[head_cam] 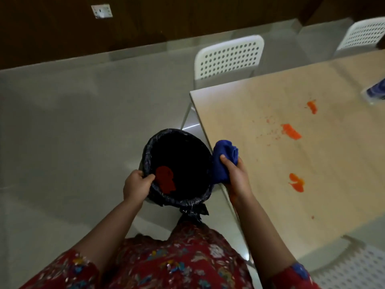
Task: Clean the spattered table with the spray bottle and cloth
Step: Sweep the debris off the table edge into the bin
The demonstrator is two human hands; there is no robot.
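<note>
My right hand (236,177) grips a bunched blue cloth (226,157) at the left edge of the light wooden table (260,105). Orange-red smears (290,131) and small specks lie on the tabletop to the right of the cloth. My left hand (136,185) holds the near rim of a bin lined with a black bag (150,142), raised beside the table edge. A red blob (165,179) lies inside the bin. The spray bottle (376,90), blue and partly cut off, stands at the table's far right edge.
A white perforated chair (228,57) stands at the table's far end, another (363,34) at the top right, and a third (354,268) near the bottom right. Grey tiled floor (73,122) spreads to the left below a dark wall.
</note>
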